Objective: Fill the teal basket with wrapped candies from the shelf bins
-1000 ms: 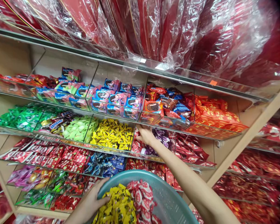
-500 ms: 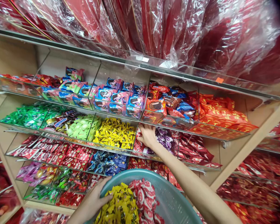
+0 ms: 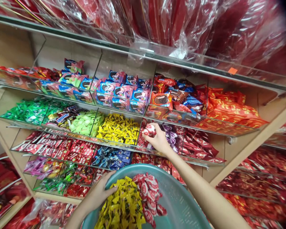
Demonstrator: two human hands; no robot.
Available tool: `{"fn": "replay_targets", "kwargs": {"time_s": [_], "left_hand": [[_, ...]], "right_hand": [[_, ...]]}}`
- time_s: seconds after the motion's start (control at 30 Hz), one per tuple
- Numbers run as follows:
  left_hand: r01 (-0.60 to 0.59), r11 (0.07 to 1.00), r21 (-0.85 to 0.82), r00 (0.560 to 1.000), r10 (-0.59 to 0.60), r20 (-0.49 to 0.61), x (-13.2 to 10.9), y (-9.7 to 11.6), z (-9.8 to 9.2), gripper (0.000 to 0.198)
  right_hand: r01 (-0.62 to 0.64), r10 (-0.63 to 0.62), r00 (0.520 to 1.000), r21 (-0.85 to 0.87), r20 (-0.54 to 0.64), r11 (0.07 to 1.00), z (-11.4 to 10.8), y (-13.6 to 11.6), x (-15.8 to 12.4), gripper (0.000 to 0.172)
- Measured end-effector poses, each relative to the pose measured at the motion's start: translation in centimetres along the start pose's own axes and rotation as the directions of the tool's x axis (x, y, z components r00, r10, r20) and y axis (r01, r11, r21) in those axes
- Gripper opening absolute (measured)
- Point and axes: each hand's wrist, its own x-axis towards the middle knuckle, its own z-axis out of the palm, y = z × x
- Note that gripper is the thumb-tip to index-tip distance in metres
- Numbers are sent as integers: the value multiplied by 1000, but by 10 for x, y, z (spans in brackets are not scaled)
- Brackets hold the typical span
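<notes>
My left hand (image 3: pixel 101 189) grips the rim of a green plastic basket (image 3: pixel 181 203), thumb over the inside edge. Yellow-wrapped candies (image 3: pixel 121 203) fill the basket's left part, and red-and-white wrapped candies (image 3: pixel 147 194) lie beside them. Up at the shelf, my right hand (image 3: pixel 158 138) is closed around some red-and-white candies (image 3: pixel 149 129), above a compartment of the same kind. Purple-and-white candies (image 3: pixel 171 136) lie just right of that hand, partly behind it. A bin of yellow candies (image 3: pixel 119 128) is to its left.
Clear-fronted shelves hold blue-and-pink cookie packs (image 3: pixel 120 90), orange packets (image 3: pixel 233 103), green candies (image 3: pixel 30 109) and blue candies (image 3: pixel 113 157). A clear shelf lip (image 3: pixel 124 146) runs below my right hand. Plastic-wrapped red items (image 3: pixel 157 22) crowd the top.
My right hand has lifted slightly out of the compartment, with red-and-white candies now showing in its fingers. My left hand stays on the basket rim. The view has shifted a little.
</notes>
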Motion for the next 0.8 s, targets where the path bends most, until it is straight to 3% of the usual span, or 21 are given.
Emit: {"fn": "replay_targets", "kwargs": {"time_s": [0.13, 0.27, 0.37, 0.53, 0.8], "left_hand": [[-5, 999, 40, 1000, 5, 10, 2, 2, -1, 56], [-41, 997, 64, 999, 40, 16, 3, 1, -1, 55], [-42, 996, 80, 999, 41, 8, 4, 1, -1, 55], [-28, 995, 96, 1000, 27, 10, 4, 5, -1, 55], [-23, 996, 88, 1000, 21, 23, 4, 4, -1, 56]], "right_hand": [[-73, 36, 991, 297, 129, 952, -16, -19, -38, 43], [-259, 127, 933, 381, 338, 887, -25, -14, -83, 41], [-378, 180, 866, 375, 466, 846, -23, 14, -116, 41], [-463, 250, 788, 274, 563, 843, -17, 68, -158, 40], [-348, 231, 753, 75, 616, 935, -17, 85, -182, 39]]}}
